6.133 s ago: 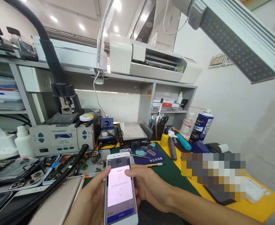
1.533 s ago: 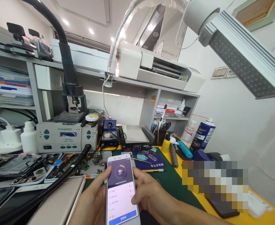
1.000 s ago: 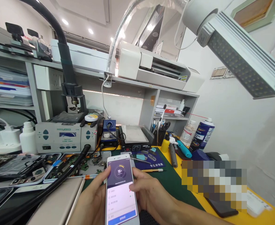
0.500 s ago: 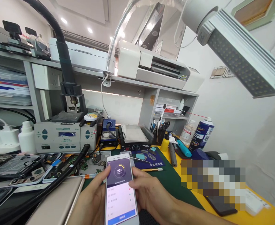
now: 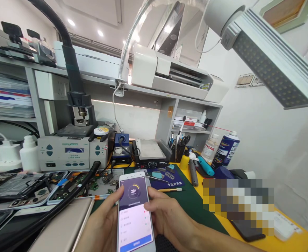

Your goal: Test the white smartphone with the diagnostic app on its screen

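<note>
A white smartphone is held upright between both hands, its lit screen tilted toward me. The screen has a purple top with a ring reading 20%, a white list with small red and green dots, and a blue bar at the bottom. My left hand grips the phone's left edge, thumb along the side near the top. Around the right edge closes my right hand, its thumb lying over the screen's right border. The fingers behind the phone are mostly hidden. Beneath lies a green mat.
Left are a gold phone, a black hose and trays of circuit boards. Behind stand a grey soldering station and a heating plate. A blue pad bears blades. Right are a spray can and a dark phone.
The hands and phone keep practically the same position. On the list, the small coloured dots look slightly different. The camera view has shifted very slightly.
</note>
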The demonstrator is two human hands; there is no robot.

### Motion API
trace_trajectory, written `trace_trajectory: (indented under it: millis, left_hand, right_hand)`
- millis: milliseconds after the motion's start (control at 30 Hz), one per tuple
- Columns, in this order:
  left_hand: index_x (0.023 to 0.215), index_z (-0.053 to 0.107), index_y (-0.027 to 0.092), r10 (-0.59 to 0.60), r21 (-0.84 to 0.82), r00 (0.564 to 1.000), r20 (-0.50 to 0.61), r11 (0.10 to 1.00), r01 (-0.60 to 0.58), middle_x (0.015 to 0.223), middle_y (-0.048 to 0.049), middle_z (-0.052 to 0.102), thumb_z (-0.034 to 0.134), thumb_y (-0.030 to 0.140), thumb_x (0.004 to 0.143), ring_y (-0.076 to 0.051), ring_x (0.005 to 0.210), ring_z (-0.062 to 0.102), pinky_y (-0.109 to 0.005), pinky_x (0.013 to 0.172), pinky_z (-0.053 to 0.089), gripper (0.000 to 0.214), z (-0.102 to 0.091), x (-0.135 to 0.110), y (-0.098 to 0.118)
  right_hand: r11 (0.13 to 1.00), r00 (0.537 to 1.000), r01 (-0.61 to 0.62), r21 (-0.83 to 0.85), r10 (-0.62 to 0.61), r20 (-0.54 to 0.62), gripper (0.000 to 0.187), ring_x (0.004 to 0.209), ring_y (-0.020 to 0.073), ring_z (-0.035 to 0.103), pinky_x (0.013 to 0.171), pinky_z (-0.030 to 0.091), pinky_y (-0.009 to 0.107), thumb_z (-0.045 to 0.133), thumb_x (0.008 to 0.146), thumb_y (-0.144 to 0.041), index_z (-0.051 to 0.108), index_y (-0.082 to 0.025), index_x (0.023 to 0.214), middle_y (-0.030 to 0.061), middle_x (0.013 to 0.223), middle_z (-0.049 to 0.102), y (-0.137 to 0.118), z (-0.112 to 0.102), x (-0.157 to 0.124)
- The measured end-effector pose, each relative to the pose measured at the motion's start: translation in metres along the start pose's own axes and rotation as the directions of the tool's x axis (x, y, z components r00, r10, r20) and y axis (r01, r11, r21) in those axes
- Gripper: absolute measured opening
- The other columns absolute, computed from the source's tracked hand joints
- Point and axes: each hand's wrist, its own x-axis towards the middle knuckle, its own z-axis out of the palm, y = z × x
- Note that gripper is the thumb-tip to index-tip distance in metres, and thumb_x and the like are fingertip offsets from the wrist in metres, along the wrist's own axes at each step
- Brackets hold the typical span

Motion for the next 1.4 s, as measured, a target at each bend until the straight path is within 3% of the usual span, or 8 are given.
trace_trajectory:
  millis: [300, 533, 700, 933, 1133, 1400]
  left_hand:
    - [0.150, 0.044, 0.009, -0.003, 0.023, 1.000, -0.009, 1.000, 0.003, 0.097, -0.0185, 0.081, 0.054, 0.045, 0.094, -0.035, 0.075, 0.075, -0.048, 0.070, 0.056, 0.067, -0.003, 0.002, 0.000]
    - [0.149, 0.045, 0.012, -0.012, 0.022, 1.000, -0.006, 1.000, 0.012, 0.098, -0.0169, 0.081, 0.058, 0.044, 0.093, -0.039, 0.091, 0.075, -0.049, 0.074, 0.056, 0.066, -0.007, 0.002, 0.000]
    - [0.146, 0.050, 0.012, -0.013, 0.010, 0.996, 0.085, 1.000, 0.013, 0.098, -0.0166, 0.081, 0.057, 0.045, 0.094, -0.037, 0.091, 0.075, -0.047, 0.074, 0.055, 0.062, -0.011, 0.004, -0.002]
    - [0.152, 0.035, 0.013, 0.051, 0.017, 0.994, -0.100, 0.999, -0.050, 0.102, -0.0142, 0.080, 0.052, 0.037, 0.095, -0.032, 0.073, 0.072, -0.048, 0.064, 0.054, 0.064, 0.001, 0.000, -0.003]
    - [0.150, 0.035, 0.012, 0.030, 0.030, 0.997, -0.070, 0.999, -0.028, 0.097, -0.0139, 0.079, 0.051, 0.025, 0.091, -0.027, 0.064, 0.068, -0.041, 0.059, 0.051, 0.062, -0.005, 0.005, -0.008]
    - [0.144, 0.043, 0.011, 0.015, 0.051, 0.998, -0.056, 0.999, -0.012, 0.093, -0.0126, 0.079, 0.057, 0.023, 0.090, -0.026, 0.064, 0.070, -0.039, 0.060, 0.052, 0.057, -0.014, 0.009, -0.009]
  right_hand:
    - [1.000, 1.000, -0.008, -0.001, 0.008, -0.008, 0.046, 0.066, 0.0158, 0.056, 0.069, 0.045, 0.031, 0.062, 0.069, -0.036, 0.061, -0.021, 0.113, -0.0003, 0.075, 0.064, 0.000, -0.001, 0.001]
    - [1.000, 1.000, -0.004, 0.016, 0.004, 0.008, 0.043, 0.065, 0.0147, 0.054, 0.070, 0.045, 0.032, 0.062, 0.071, -0.034, 0.061, -0.021, 0.112, 0.0003, 0.079, 0.064, -0.002, 0.000, -0.002]
    - [1.000, 1.000, -0.004, 0.008, 0.004, 0.003, 0.043, 0.064, 0.0147, 0.054, 0.069, 0.046, 0.031, 0.061, 0.069, -0.033, 0.061, -0.020, 0.110, 0.0003, 0.078, 0.064, -0.001, 0.000, 0.000]
    - [1.000, 1.000, -0.009, -0.001, 0.009, 0.000, 0.051, 0.066, 0.0165, 0.058, 0.065, 0.045, 0.029, 0.060, 0.064, -0.029, 0.060, -0.022, 0.115, -0.0001, 0.079, 0.065, -0.001, -0.001, 0.000]
    - [1.000, 1.000, -0.002, 0.006, 0.002, 0.005, 0.051, 0.066, 0.0166, 0.060, 0.064, 0.044, 0.029, 0.059, 0.066, -0.026, 0.060, -0.021, 0.117, 0.0002, 0.081, 0.066, 0.001, -0.003, 0.000]
    - [1.000, 1.000, 0.004, 0.006, -0.004, 0.015, 0.052, 0.065, 0.0164, 0.059, 0.064, 0.044, 0.029, 0.058, 0.067, -0.026, 0.060, -0.020, 0.118, 0.0011, 0.082, 0.067, 0.001, -0.003, 0.000]
